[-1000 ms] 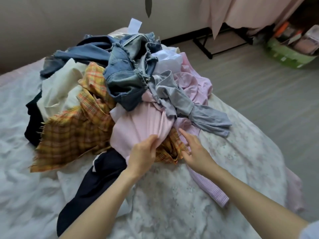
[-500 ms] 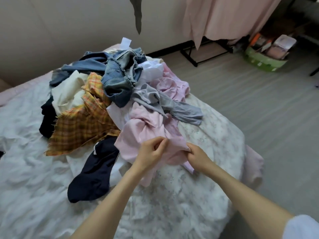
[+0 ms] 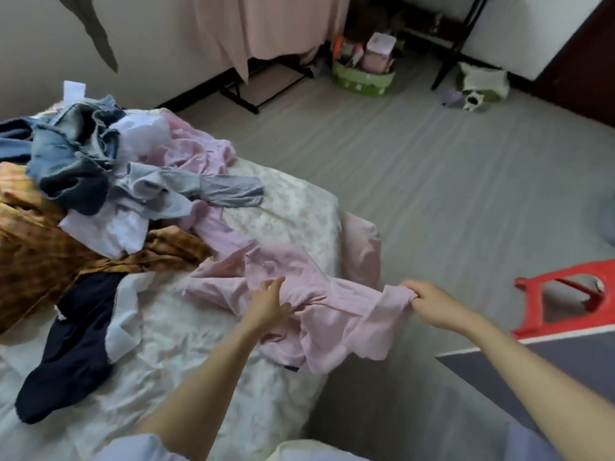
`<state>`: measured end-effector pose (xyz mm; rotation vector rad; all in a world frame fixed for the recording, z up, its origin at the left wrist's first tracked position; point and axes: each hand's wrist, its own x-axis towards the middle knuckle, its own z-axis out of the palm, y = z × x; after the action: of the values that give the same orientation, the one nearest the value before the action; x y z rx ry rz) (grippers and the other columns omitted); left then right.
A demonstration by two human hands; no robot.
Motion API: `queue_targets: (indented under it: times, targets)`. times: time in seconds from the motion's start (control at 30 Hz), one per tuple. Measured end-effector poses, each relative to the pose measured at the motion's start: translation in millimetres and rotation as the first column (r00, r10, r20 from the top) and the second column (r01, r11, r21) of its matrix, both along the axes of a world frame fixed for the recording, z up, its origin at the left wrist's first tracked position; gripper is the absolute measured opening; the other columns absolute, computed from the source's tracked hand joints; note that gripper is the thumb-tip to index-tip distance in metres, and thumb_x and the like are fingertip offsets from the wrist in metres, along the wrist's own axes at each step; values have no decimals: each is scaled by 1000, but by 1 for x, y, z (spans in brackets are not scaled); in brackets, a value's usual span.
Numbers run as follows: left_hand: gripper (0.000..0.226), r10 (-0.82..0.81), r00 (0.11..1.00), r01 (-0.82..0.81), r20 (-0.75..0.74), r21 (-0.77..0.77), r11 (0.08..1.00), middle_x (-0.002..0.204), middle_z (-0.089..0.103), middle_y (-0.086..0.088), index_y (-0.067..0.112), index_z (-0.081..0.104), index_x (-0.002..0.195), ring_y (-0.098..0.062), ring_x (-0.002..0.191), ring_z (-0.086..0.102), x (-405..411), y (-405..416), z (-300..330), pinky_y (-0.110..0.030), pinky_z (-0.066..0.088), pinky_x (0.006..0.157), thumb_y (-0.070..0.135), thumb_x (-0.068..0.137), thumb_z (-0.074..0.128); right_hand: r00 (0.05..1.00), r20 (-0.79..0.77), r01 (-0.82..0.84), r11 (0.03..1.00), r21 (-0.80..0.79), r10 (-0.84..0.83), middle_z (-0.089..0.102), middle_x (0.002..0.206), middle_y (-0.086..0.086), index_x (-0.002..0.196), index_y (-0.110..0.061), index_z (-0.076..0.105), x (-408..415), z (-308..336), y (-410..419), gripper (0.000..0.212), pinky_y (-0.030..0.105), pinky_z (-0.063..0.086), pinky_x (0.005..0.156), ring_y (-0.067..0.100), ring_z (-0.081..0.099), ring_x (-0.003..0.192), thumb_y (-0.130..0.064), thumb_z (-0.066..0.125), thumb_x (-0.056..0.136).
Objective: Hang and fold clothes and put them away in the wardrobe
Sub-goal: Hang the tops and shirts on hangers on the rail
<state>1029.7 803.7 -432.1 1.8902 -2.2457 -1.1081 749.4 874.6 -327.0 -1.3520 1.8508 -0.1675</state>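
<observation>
My right hand (image 3: 429, 302) pinches one end of the pink garment (image 3: 319, 304) in a closed grip, out past the bed's (image 3: 206, 344) right edge. My left hand (image 3: 268, 302) grips its bunched middle, fingers half curled, over that edge.

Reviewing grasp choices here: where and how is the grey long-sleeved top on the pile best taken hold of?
Judging by its pose, pinch the grey top at its sleeve end, which lies flat and free on the bed, coming from the right. Its body is tucked under the denim.
</observation>
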Motion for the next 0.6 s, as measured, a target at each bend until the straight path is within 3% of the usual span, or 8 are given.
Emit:
queue_targets:
  times: [0.1, 0.2, 0.27, 0.37, 0.47, 0.6]
  targets:
    - [67, -59, 997, 57, 52, 38, 998, 148, 26, -16, 15, 27, 145, -35, 130, 37, -25, 7, -13, -35, 29, 105, 26, 88, 59, 998, -23, 64, 997, 41, -64, 54, 70, -5, 74, -18, 52, -21, -23, 36, 29, 13, 34, 56, 16, 48, 76, 5, 40, 85]
    - [72, -67, 991, 55, 119, 102, 993, 150, 20, -15, 18, 26, 145, -39, 133, 29, -36, 7, -28, -42, 27, 108, 36, 86, 62, 996, -65, 68, 995, 72, -64, 59, 84, -2, 70, -29, 48, -33, -42, 51, 34, 12, 35, 58, 16, 51, 81, 2, 43, 84]
    - [71, -64, 982, 43, 180, 115, 992, 150, 18, -17, 17, 23, 145, -40, 134, 26, -32, 2, -37, -44, 25, 109, 34, 87, 60, 996, -88, 13, 992, 122, -2, 63, 103, 2, 88, -26, 58, -33, -52, 49, 28, 16, 39, 61, 18, 56, 91, -1, 47, 84]
    - [69, -42, 965, 17, 258, 100, 995, 149, 19, -19, 16, 21, 146, -41, 134, 24, -19, -17, -49, -44, 24, 109, 25, 86, 54, 990, -92, -83, 967, 240, 108, 50, 134, 1, 132, -18, 47, -34, -69, 38, 49, 23, 41, 91, 19, 50, 120, -1, 46, 86]
    - [73, -4, 959, -11, 284, 53, 999, 152, 14, -21, 18, 16, 147, -39, 138, 15, -4, -45, -62, -49, 20, 111, 24, 84, 53, 994, -93, -25, 970, 242, 49, 41, 143, 6, 140, -17, 38, -27, -85, 23, 57, 28, 33, 106, 21, 42, 129, 3, 34, 87]
    - [69, 100, 941, -93, 322, -38, 995, 155, 7, -10, 19, 16, 146, -33, 141, 4, 7, -83, -75, -55, 18, 111, 20, 86, 50, 996, -92, 35, 976, 216, -15, 44, 140, 5, 139, -22, 39, -3, -112, -4, 48, 34, 37, 104, 23, 46, 125, -9, 34, 92]
